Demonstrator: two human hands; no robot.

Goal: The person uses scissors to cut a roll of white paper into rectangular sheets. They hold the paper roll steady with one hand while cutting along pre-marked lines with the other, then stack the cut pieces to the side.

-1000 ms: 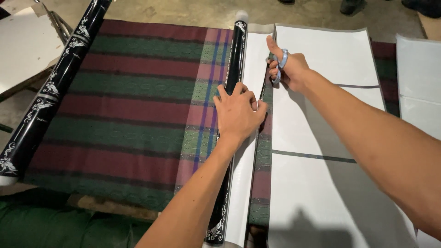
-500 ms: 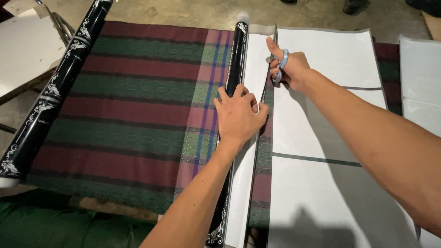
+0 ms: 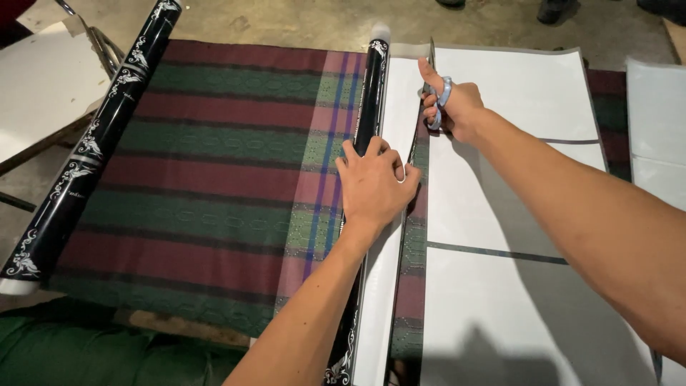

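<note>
Your left hand (image 3: 373, 187) lies flat on the black roll (image 3: 364, 143) of wrapping paper, the one with white ornaments. The fingers (image 3: 379, 151) are only slightly spread and slightly bent, pressing down on the roll and on the unrolled white strip (image 3: 396, 107) beside it; they grip nothing. Your right hand (image 3: 454, 107) is closed on the scissors (image 3: 437, 93) with pale blue handles. The thumb goes through one loop and points up, and the other fingers curl around the lower loop. The blades are thin and reach away from you along the edge of the strip; how far they are open, I cannot tell.

The roll is a long, glossy tube and lies along the striped cloth (image 3: 214, 157). The cloth looks woven and matte, with dark red and green bands and some thin purple lines. A second black roll (image 3: 93, 143) of the same kind lies at the left edge of the cloth, well apart from your hands. To the right of the scissors, white sheets (image 3: 514, 93) lie flat side by side, smooth and rectangular. The floor (image 3: 286, 21) beyond looks like rough concrete.
</note>
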